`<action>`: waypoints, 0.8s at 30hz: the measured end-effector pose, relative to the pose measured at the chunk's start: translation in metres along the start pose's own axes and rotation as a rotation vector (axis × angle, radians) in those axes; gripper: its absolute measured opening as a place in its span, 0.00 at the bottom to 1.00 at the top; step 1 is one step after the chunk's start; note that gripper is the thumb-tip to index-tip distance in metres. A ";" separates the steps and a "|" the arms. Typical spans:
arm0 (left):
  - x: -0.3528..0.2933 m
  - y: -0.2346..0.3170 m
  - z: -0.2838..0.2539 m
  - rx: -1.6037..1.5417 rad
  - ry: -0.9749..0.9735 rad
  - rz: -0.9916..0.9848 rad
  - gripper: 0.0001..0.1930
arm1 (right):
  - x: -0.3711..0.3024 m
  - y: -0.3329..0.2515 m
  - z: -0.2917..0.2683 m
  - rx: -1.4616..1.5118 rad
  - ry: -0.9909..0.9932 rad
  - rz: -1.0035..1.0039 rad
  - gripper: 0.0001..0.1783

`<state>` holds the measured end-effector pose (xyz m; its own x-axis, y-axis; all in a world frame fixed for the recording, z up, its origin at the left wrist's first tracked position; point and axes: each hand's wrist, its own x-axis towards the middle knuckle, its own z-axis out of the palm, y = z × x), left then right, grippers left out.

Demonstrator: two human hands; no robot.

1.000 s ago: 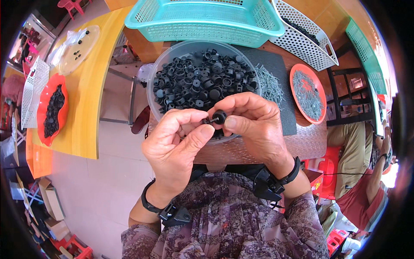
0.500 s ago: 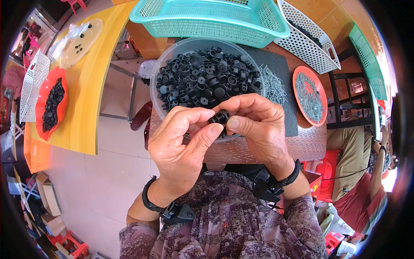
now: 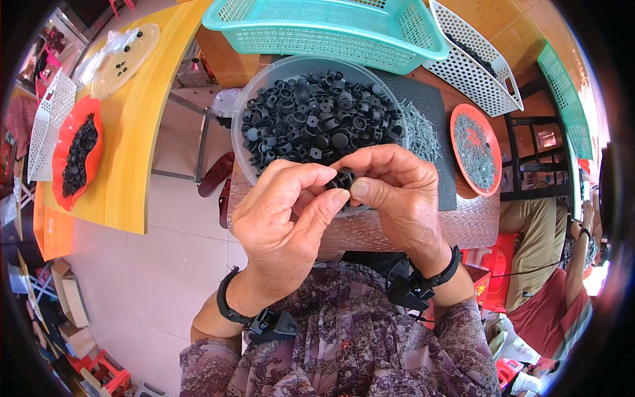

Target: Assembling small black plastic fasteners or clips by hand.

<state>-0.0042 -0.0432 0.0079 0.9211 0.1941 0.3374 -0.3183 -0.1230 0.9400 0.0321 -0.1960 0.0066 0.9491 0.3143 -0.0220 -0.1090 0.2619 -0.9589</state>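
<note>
Screw thread showing between the pieces a second ago is no longer visible; pieces now reading as one compact black part (image 3: 343, 178), so judging the join nearly seated. Left hand (image 3: 281, 218) and right hand (image 3: 400, 195) are both pinching it, fingers closed to its width. Part's hovering over the tub (image 3: 239, 126)'s near side, toward the desk (image 3: 473, 225)'s near edge.

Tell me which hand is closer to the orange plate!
The right hand. It's to the left of the orange plate, not touching it. The left hand is farther left, beyond the right hand.
</note>
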 end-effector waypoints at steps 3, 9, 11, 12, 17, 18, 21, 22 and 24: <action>0.000 0.000 0.000 0.027 0.000 0.003 0.10 | 0.000 0.000 0.001 -0.004 0.004 -0.006 0.14; 0.000 -0.007 0.000 -0.102 -0.012 -0.058 0.12 | -0.001 0.001 0.002 -0.041 0.021 -0.024 0.14; 0.001 -0.005 -0.001 -0.079 -0.041 -0.062 0.12 | -0.002 0.001 0.001 -0.082 0.024 -0.050 0.13; 0.001 -0.003 -0.002 -0.053 -0.067 -0.065 0.12 | -0.002 0.002 0.000 -0.122 0.023 -0.074 0.12; 0.001 -0.004 -0.002 -0.043 -0.093 -0.074 0.13 | -0.003 0.001 0.001 -0.113 0.050 -0.084 0.11; 0.001 -0.004 -0.002 -0.041 -0.101 -0.075 0.13 | -0.005 0.000 0.002 -0.105 0.066 -0.041 0.11; 0.001 -0.004 -0.002 -0.049 -0.117 -0.075 0.13 | -0.005 -0.003 0.003 -0.031 0.069 0.009 0.10; 0.001 -0.004 -0.003 -0.049 -0.123 -0.075 0.13 | -0.005 -0.003 0.002 -0.028 0.074 0.007 0.10; 0.002 -0.004 -0.004 -0.028 -0.161 -0.077 0.13 | -0.006 -0.002 0.000 -0.076 0.062 -0.008 0.09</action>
<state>-0.0024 -0.0389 0.0052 0.9662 0.0431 0.2543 -0.2500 -0.0862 0.9644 0.0267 -0.1983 0.0084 0.9666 0.2544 -0.0293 -0.0806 0.1938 -0.9777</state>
